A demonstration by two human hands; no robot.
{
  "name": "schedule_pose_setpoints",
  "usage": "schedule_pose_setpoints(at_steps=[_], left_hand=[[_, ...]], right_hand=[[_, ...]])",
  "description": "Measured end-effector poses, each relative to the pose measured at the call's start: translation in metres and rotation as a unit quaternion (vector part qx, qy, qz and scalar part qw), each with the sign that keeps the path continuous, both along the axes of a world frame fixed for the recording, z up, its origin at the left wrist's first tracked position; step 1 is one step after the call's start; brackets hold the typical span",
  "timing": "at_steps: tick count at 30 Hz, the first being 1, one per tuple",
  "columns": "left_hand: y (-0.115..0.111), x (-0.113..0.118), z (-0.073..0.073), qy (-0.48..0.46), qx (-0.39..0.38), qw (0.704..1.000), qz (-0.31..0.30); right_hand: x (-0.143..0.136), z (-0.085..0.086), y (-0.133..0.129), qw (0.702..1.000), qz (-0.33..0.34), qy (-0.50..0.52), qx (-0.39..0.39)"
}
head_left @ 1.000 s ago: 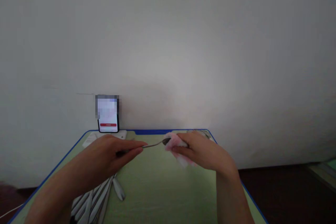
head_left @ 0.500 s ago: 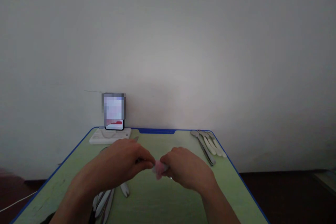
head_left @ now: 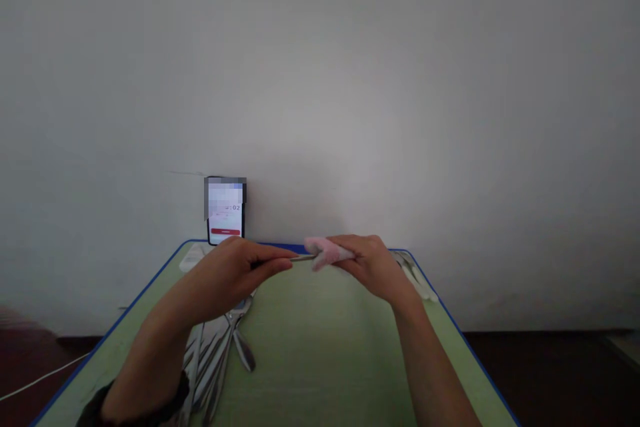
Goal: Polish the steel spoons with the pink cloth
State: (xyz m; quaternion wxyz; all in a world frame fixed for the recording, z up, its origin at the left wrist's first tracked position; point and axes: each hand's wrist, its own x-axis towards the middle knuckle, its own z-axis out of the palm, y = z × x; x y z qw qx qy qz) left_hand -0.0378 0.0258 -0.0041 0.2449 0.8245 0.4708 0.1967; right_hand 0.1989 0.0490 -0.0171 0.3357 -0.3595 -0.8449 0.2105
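Note:
My left hand (head_left: 227,280) pinches one end of a thin metal piece of cutlery (head_left: 303,258), held level above the far part of the table. Its exact kind is hidden by my fingers and the cloth. My right hand (head_left: 367,263) is closed on a pink-and-white cloth (head_left: 327,253), which wraps around the other end of the utensil. Below my left forearm lies a pile of metal cutlery (head_left: 213,360), partly covered by the arm. Behind my right wrist, several spoons and forks (head_left: 420,283), some with white handles, lie by the right edge.
The green table (head_left: 310,360) has a blue rim and stands against a grey wall (head_left: 320,80). At the back left a phone (head_left: 226,220) leans upright by a white base (head_left: 193,257). A white cable (head_left: 45,375) hangs past the table's left side.
Both hands have risen and moved toward the far edge. My right hand has shifted right with the cloth, so a bare stretch of the utensil shows between the hands. The view has shifted slightly.

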Motion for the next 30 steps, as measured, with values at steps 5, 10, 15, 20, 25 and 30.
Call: schedule_pose_setpoints(at_steps=[5, 10, 15, 20, 25, 30], left_hand=[[0.002, 0.01, -0.001, -0.052, 0.006, 0.998, 0.022], [0.006, 0.038, -0.012, -0.162, -0.02, 0.985, 0.063], [0.008, 0.069, -0.032, -0.208, -0.045, 0.975, 0.055], [0.014, 0.079, -0.049, -0.2, -0.03, 0.977, 0.065], [0.012, 0.061, -0.041, -0.119, -0.116, 0.985, -0.047], [0.006, 0.047, -0.024, -0.096, -0.124, 0.981, -0.115]], right_hand=[[-0.003, 0.0, -0.001, 0.977, -0.145, 0.15, -0.046], [-0.032, -0.017, 0.006, 0.843, -0.201, 0.487, -0.108], [-0.051, -0.02, 0.002, 0.742, -0.153, 0.623, -0.196], [-0.057, -0.029, 0.0, 0.721, -0.128, 0.622, -0.278], [-0.044, -0.029, 0.012, 0.727, -0.124, 0.613, -0.284], [-0.034, -0.023, 0.014, 0.722, -0.147, 0.63, -0.247]])
